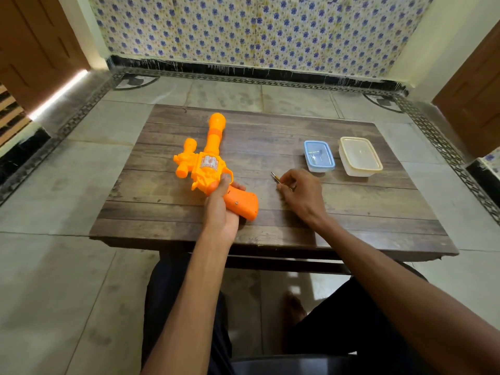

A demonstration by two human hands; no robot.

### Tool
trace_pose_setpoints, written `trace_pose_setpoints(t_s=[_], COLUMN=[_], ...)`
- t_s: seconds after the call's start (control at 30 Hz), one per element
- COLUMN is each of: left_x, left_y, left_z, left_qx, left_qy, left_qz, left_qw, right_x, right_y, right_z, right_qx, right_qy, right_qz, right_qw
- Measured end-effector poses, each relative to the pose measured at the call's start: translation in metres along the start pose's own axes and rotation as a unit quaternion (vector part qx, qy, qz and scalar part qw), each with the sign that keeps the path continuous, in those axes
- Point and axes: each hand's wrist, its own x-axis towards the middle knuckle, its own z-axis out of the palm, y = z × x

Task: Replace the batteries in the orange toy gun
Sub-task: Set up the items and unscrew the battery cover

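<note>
The orange toy gun [205, 161] lies on the wooden table [351, 207], barrel pointing away from me, handle towards me. A small screw shows on the side of its handle. My left hand [220, 209] grips the gun at the trigger and handle. To the right, my right hand [300, 196] rests on the table and pinches a thin screwdriver [277, 178], whose metal tip points up and left. The screwdriver's handle is hidden inside my fingers.
Two lidded plastic boxes stand at the table's right: a small blue one [319, 156] with small items inside, and a larger cream one [361, 156]. The low table stands on a tiled floor; a patterned wall lies behind. My knees are under the near edge.
</note>
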Motion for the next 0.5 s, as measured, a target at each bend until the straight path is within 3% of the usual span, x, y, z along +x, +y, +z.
trace_pose_setpoints(t_s=[0.17,0.23,0.33,0.5], left_x=[-0.004,-0.003,-0.003,-0.008], left_y=[0.000,0.000,0.001,0.000], left_z=[0.001,0.001,0.005,0.018], left_qx=[-0.011,-0.009,0.033,0.127], left_qy=[-0.011,-0.027,-0.059,-0.086], left_qz=[0.001,0.009,0.024,0.047], left_qw=[1.000,1.000,0.997,0.987], right_x=[0.002,-0.004,-0.015,-0.030], right_y=[-0.008,-0.022,-0.051,-0.087], right_z=[-0.004,-0.007,-0.008,-0.003], right_qx=[0.015,0.079,0.219,0.346], right_qy=[0.027,0.054,0.026,0.015], right_qz=[-0.009,0.013,0.102,0.140], right_qw=[0.999,0.995,0.970,0.928])
